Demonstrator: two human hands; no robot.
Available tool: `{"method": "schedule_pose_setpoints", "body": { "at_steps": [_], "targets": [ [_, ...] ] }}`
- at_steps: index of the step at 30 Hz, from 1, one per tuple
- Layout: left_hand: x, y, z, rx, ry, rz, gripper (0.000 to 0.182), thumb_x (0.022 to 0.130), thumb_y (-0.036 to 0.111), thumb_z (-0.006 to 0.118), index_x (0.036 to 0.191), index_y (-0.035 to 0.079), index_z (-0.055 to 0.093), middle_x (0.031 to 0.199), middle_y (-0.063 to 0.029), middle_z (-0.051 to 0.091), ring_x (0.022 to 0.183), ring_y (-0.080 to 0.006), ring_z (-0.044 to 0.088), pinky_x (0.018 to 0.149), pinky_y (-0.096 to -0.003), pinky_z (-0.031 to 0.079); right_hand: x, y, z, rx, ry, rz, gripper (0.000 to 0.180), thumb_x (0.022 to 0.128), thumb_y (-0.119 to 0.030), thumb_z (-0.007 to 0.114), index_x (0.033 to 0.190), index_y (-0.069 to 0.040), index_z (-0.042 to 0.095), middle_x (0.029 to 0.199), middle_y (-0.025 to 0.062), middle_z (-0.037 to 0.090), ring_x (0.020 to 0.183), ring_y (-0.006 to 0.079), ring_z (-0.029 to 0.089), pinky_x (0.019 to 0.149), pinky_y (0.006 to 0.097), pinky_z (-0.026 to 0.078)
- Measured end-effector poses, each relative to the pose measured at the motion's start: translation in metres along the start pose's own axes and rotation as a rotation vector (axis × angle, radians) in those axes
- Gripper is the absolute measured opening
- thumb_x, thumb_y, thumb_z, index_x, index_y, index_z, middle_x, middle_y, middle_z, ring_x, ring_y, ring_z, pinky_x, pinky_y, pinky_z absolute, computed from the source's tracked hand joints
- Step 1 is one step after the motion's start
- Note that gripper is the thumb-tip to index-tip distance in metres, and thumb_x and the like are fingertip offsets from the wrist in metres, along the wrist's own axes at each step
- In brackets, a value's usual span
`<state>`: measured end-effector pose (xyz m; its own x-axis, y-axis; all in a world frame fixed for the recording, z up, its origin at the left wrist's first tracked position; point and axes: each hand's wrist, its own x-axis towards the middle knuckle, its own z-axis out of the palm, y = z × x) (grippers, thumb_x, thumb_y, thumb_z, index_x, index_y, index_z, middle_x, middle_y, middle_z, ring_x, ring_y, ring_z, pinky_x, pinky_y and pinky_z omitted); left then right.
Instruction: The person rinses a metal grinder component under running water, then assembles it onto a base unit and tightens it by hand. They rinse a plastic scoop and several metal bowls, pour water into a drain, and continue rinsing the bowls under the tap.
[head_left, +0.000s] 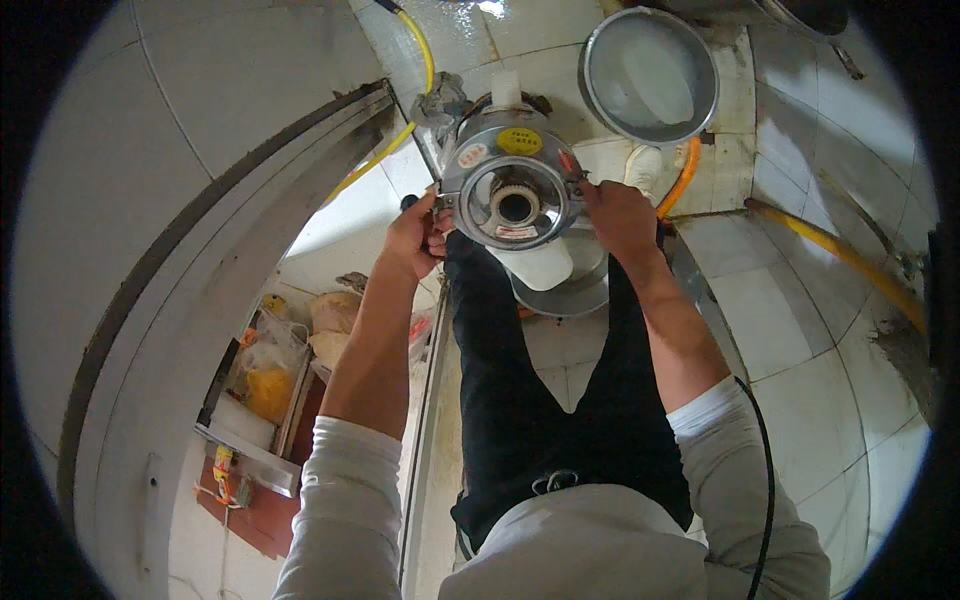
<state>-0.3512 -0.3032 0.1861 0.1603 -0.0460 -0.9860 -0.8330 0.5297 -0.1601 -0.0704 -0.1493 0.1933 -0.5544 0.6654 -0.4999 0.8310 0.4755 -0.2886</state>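
Note:
In front of me stands a stainless steel grinding machine (487, 139) with stickers on its body. Its round metal lid (472, 214) faces up and has a pale collar (537, 196) around a dark central opening. My left hand (416, 236) grips the machine's left side, at a small metal clamp (445, 201). On the right side, my right hand (621, 217) has its fingers closed at the lid's edge; the part beneath them is mostly hidden. A white plastic chute (536, 264) sticks out below the lid, over a metal basin (592, 292) between my legs.
A large metal pan (649, 82) with pale residue stands at upper right, near an orange hose (682, 180). A yellow hose (420, 45) runs behind the machine. Left, a pale counter (112, 300) curves past an open drawer (255, 397) of bags. A wall pipe (840, 259) lies right.

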Motion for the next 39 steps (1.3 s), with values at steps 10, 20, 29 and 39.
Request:
{"method": "schedule_pose_setpoints", "body": {
  "at_steps": [10, 20, 29, 39],
  "targets": [
    [0.007, -0.005, 0.010, 1.118, 0.601, 0.456, 0.058, 0.073, 0.055, 0.071, 0.088, -0.001, 0.072, 0.089, -0.0225, 0.071, 0.090, -0.0355, 0.069, 0.082, -0.0423, 0.052, -0.020, 0.015, 0.021, 2.133, -0.376, 1.273, 0.034, 0.098, -0.035, 0.050, 0.087, -0.005, 0.063, 0.071, 0.0058, 0.060, 0.063, 0.0210, 0.061, 0.052, 0.0342, 0.047],
    [-0.005, -0.006, 0.019, 0.688, 0.494, 0.357, 0.036, 0.084, 0.040, 0.073, 0.070, 0.007, 0.066, 0.056, 0.0010, 0.050, 0.043, -0.0092, 0.039, 0.039, -0.0277, 0.027, 0.003, -0.004, -0.011, -0.167, -0.143, -0.061, 0.035, 0.094, -0.038, 0.055, 0.086, -0.006, 0.065, 0.082, 0.0127, 0.069, 0.074, 0.0321, 0.069, 0.061, 0.0438, 0.055],
    [-0.003, -0.004, 0.026, 0.554, 0.400, 0.317, 0.032, 0.088, 0.030, 0.068, 0.068, 0.006, 0.062, 0.055, 0.0001, 0.050, 0.038, -0.0099, 0.035, 0.036, -0.0273, 0.026, 0.003, -0.003, -0.008, -0.248, -0.235, -0.125, 0.025, 0.097, -0.029, 0.050, 0.094, -0.014, 0.070, 0.078, 0.0091, 0.069, 0.068, 0.0299, 0.069, 0.054, 0.0436, 0.054],
    [0.021, -0.018, 0.017, 0.753, 0.608, 0.461, 0.027, 0.082, 0.027, 0.068, 0.072, 0.002, 0.065, 0.055, -0.0026, 0.053, 0.042, -0.0131, 0.045, 0.041, -0.0311, 0.033, -0.012, 0.003, 0.028, -0.272, 0.001, -0.105, 0.011, 0.085, -0.016, 0.060, 0.091, -0.007, 0.064, 0.078, 0.0082, 0.068, 0.072, 0.0292, 0.070, 0.056, 0.0407, 0.057]
  ]
}}
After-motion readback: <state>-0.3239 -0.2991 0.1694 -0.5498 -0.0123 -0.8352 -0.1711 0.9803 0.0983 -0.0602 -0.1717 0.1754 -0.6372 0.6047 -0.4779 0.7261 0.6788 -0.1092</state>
